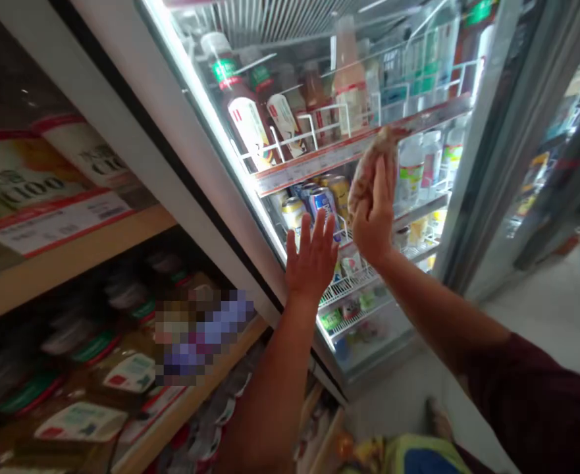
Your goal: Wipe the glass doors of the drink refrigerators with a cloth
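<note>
Brown and mottled, the packet [360, 184] is gripped in my right hand [374, 220], lying along the left side of its upright fingers, its long axis running upward with the top leaning right. My left hand [312, 263] holds nothing, fingers spread, nearer the drink cans [322, 199], which sit just past its fingertips (whether they touch, I can't tell). My right fingers hide part of the packet, its contents are unclear, and blur smears the bottles [250, 125] above.
</note>
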Available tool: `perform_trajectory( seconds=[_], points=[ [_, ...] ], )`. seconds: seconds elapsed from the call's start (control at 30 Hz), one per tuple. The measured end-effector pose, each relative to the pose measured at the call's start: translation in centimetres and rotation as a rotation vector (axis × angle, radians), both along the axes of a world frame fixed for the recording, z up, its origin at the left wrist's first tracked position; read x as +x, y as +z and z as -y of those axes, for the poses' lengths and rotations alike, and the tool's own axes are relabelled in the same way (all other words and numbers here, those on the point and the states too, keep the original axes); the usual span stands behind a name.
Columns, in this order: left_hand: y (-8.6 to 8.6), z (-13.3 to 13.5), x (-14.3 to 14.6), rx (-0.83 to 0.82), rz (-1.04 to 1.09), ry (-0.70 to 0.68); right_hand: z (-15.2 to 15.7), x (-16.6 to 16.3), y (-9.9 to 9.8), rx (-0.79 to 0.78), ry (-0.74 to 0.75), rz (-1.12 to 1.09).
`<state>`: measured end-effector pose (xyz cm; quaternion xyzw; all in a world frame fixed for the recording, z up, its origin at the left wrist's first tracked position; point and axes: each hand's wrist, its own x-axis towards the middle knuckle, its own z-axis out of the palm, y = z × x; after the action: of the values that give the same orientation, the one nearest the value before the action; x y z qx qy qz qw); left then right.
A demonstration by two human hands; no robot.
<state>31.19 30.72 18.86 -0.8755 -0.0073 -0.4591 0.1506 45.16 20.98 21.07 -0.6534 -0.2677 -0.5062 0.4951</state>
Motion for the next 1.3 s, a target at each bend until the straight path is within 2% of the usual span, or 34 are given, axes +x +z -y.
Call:
perform_trajectory(
  seconds=[0.03,0.1,0.23,0.3,0.37,0.47,0.53,0.6,0.73,0.8,0.87,1.0,1.07,1.13,1.23,1.3],
  points=[
    [0.0,0.0,-0.1,-0.021,-0.018,-0.008,-0.1,0.4,0.8,-0.004,-0.023,0.030],
    [0.1,0.0,-0.2,-0.051,-0.047,-0.018,-0.2,0.5,0.2,-0.034,-0.039,0.060],
    [0.3,-0.1,-0.1,-0.072,-0.060,-0.039,0.2,-1.6,-6.2,-0.117,-0.033,0.037],
    [0.4,0.0,-0.1,-0.077,-0.060,-0.051,0.3,-2.5,-8.1,-0.166,-0.068,-0.020],
    [0.5,0.1,-0.1,-0.086,-0.075,-0.053,0.4,-2.4,-7.4,-0.192,-0.108,-0.068],
    [0.6,0.3,-0.3,-0.105,-0.102,-0.052,0.3,-1.0,-3.7,-0.174,-0.146,-0.077],
    [0.7,0.4,-0.4,-0.121,-0.114,-0.059,0.2,-0.2,-2.2,-0.185,-0.166,-0.077],
    [0.8,0.4,-0.4,-0.143,-0.137,-0.064,0.1,-0.1,-2.7,-0.203,-0.179,-0.085],
    [1.0,0.5,-0.5,-0.197,-0.191,-0.063,0.2,-1.3,-6.8,-0.199,-0.158,-0.080],
    [1.2,0.6,-0.5,-0.216,-0.198,-0.071,0.4,-1.6,-7.2,-0.207,-0.149,-0.076],
    [1.3,0.7,-0.6,-0.229,-0.201,-0.088,0.6,-1.2,-5.6,-0.219,-0.181,-0.098],
    [1.4,0.8,-0.8,-0.244,-0.199,-0.117,0.7,0.0,0.1,-0.184,-0.314,-0.202],
    [1.3,0.8,-0.8,-0.244,-0.199,-0.116,0.7,0.3,1.1,-0.167,-0.336,-0.196],
    [1.2,0.7,-0.8,-0.242,-0.200,-0.112,0.6,0.2,0.1,-0.161,-0.311,-0.137],
    [1.1,0.6,-0.7,-0.228,-0.193,-0.104,0.6,-0.4,-3.6,-0.173,-0.256,-0.066],
    [1.0,0.6,-0.7,-0.216,-0.192,-0.101,0.8,-0.5,-5.2,-0.185,-0.235,-0.060]
  ],
)
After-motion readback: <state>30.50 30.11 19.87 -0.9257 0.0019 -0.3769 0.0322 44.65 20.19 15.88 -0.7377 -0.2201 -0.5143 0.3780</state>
